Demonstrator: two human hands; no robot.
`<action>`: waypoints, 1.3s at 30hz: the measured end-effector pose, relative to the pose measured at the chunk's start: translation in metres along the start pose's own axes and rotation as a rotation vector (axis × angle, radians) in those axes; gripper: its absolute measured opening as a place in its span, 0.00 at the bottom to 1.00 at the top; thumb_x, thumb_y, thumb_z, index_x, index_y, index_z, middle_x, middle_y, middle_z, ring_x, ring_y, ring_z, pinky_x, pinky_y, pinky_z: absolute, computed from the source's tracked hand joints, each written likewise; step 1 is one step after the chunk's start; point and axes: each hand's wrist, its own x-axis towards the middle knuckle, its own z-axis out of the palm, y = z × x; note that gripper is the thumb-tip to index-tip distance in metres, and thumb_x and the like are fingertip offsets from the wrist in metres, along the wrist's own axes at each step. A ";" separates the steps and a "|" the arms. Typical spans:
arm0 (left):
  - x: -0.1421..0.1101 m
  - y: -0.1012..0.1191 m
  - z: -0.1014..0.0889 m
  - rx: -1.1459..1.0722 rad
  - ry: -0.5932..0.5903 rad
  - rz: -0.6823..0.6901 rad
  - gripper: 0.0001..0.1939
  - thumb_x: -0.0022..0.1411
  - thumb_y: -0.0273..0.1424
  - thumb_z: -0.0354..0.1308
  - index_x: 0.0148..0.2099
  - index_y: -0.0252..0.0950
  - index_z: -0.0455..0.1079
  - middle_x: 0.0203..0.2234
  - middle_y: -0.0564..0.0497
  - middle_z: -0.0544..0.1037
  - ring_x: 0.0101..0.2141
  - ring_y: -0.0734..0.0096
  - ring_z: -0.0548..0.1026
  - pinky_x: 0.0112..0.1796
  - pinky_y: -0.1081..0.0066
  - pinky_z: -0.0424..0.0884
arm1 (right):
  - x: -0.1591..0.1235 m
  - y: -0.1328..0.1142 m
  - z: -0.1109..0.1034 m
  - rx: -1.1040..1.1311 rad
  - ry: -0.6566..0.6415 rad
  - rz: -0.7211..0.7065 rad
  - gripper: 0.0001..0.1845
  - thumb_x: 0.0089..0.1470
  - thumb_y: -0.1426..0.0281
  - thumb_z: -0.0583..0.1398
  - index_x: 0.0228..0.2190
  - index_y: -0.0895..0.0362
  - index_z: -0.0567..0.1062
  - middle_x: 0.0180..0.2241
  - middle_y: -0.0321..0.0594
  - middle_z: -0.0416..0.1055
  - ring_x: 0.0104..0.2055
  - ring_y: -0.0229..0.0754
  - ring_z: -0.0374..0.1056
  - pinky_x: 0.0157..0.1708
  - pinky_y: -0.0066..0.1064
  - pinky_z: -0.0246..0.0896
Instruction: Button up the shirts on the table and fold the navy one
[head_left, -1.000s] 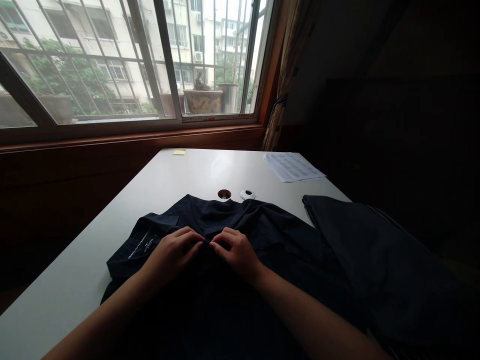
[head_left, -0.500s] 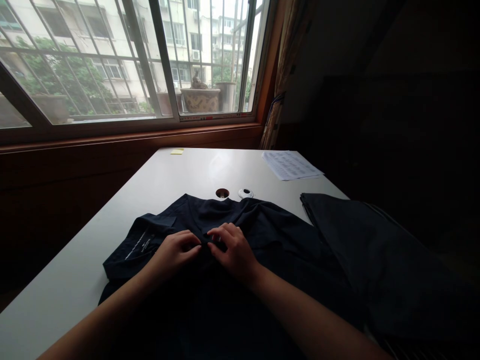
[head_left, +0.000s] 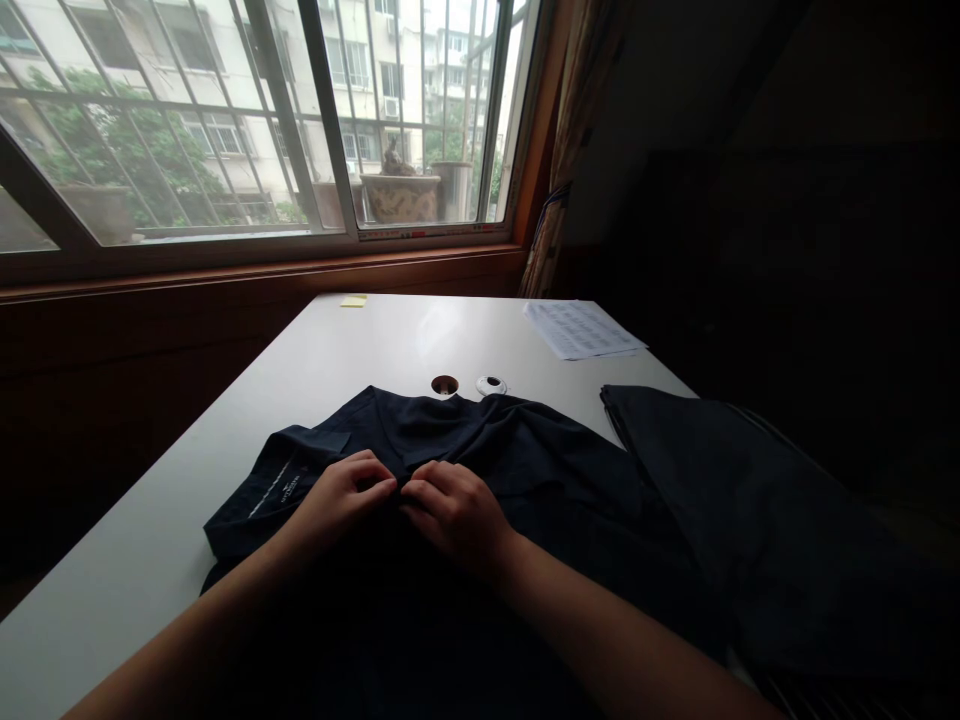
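A dark navy garment lies rumpled across the near part of the white table. At its left, a turned-out band shows a white line and a small white logo. My left hand pinches the cloth near the middle, thumb and forefinger together. Close by on the right, my right hand is closed on the same fabric with curled fingers. The two sets of fingertips almost meet. Deep shadow hides the cloth below my hands, and I cannot make out which small part lies between them.
Another dark folded cloth lies to the right, over the table's edge. Printed papers and a yellow sticky note sit at the back. Beyond the garment are a round cable hole and its white cover.
My right fingers lifted a little and parted, then came down and closed on the cloth again, slightly further left. My left hand stays pinched near the same place.
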 end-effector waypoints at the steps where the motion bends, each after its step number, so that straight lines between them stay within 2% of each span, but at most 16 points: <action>1: 0.000 0.001 0.000 0.003 -0.001 -0.003 0.16 0.64 0.42 0.57 0.33 0.36 0.77 0.31 0.49 0.74 0.34 0.66 0.73 0.37 0.69 0.68 | 0.000 0.001 0.001 -0.002 0.001 0.017 0.08 0.64 0.68 0.57 0.43 0.54 0.74 0.40 0.42 0.74 0.41 0.44 0.68 0.44 0.36 0.61; 9: 0.000 0.006 -0.001 -0.034 -0.008 -0.040 0.14 0.62 0.41 0.59 0.35 0.36 0.76 0.31 0.51 0.77 0.34 0.65 0.74 0.37 0.70 0.68 | -0.002 0.003 0.004 -0.064 -0.026 0.037 0.09 0.62 0.70 0.58 0.44 0.55 0.73 0.36 0.40 0.74 0.37 0.42 0.69 0.39 0.34 0.58; 18: 0.000 0.006 0.000 -0.060 -0.025 -0.077 0.13 0.60 0.42 0.60 0.36 0.36 0.75 0.31 0.50 0.80 0.35 0.63 0.76 0.37 0.69 0.69 | -0.002 0.006 0.008 -0.084 -0.048 0.026 0.03 0.61 0.70 0.58 0.36 0.55 0.73 0.32 0.38 0.73 0.35 0.41 0.68 0.38 0.34 0.54; 27: 0.001 0.002 0.000 -0.092 -0.055 -0.109 0.14 0.59 0.42 0.60 0.37 0.36 0.76 0.32 0.50 0.80 0.36 0.62 0.76 0.38 0.69 0.70 | 0.000 0.005 0.007 -0.059 -0.072 0.023 0.02 0.57 0.71 0.60 0.35 0.55 0.73 0.31 0.38 0.73 0.33 0.40 0.68 0.36 0.32 0.54; 33: 0.001 0.002 0.000 -0.125 -0.068 -0.130 0.15 0.59 0.43 0.59 0.38 0.36 0.77 0.33 0.49 0.81 0.37 0.61 0.77 0.39 0.69 0.70 | 0.000 0.004 0.007 -0.028 -0.101 0.063 0.04 0.55 0.71 0.61 0.35 0.55 0.73 0.32 0.38 0.74 0.34 0.41 0.69 0.39 0.33 0.55; 39: 0.003 0.000 0.000 -0.169 -0.089 -0.122 0.13 0.59 0.40 0.60 0.36 0.34 0.76 0.32 0.49 0.79 0.35 0.64 0.75 0.38 0.70 0.69 | 0.001 0.002 0.005 -0.049 -0.140 0.095 0.03 0.55 0.71 0.61 0.34 0.55 0.72 0.31 0.37 0.73 0.34 0.41 0.69 0.38 0.33 0.55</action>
